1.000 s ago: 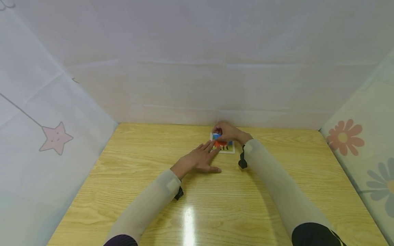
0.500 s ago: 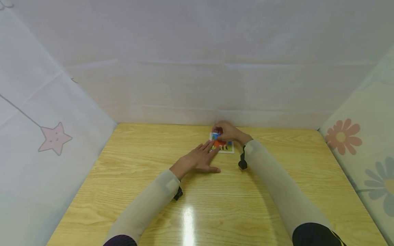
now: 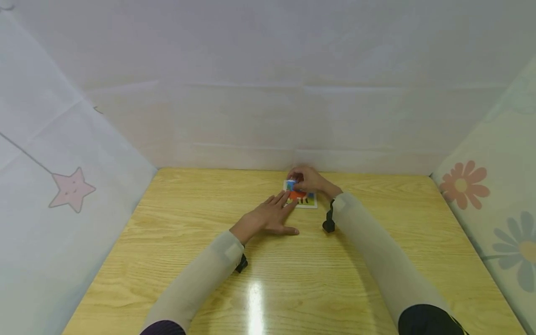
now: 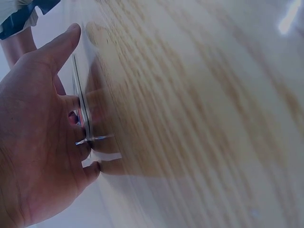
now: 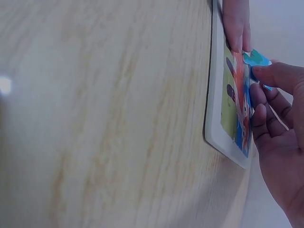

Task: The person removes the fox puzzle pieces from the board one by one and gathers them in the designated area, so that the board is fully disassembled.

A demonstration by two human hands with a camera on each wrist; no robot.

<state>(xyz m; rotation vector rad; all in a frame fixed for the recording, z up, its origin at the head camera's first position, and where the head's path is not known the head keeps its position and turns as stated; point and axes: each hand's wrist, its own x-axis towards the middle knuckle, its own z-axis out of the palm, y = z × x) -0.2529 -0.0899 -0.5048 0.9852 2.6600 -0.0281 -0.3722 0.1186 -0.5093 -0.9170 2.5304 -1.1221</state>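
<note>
A small jigsaw puzzle (image 3: 311,203) in a white frame lies flat near the table's far edge. Its picture shows an orange animal with dark-tipped legs on green ground. My right hand (image 3: 311,180) pinches a blue and green puzzle piece (image 5: 257,58) between thumb and index finger, tilted up over the puzzle's far left part. The other right fingers curl beside the frame (image 5: 216,118). My left hand (image 3: 271,219) lies palm down with fingers spread, fingertips on the puzzle's left side, thumb out over the table. In the left wrist view, the left hand (image 4: 42,128) hides most of the puzzle.
The wooden table (image 3: 188,204) reaches back to a pale cloth wall (image 3: 234,125). Cloth with a pink star (image 3: 73,190) stands to the left, and cloth with flowers (image 3: 461,185) to the right. Each wrist carries a black camera mount (image 3: 329,225).
Both hands keep nearly the same places on the puzzle. The whole head view has shifted slightly to the left.
</note>
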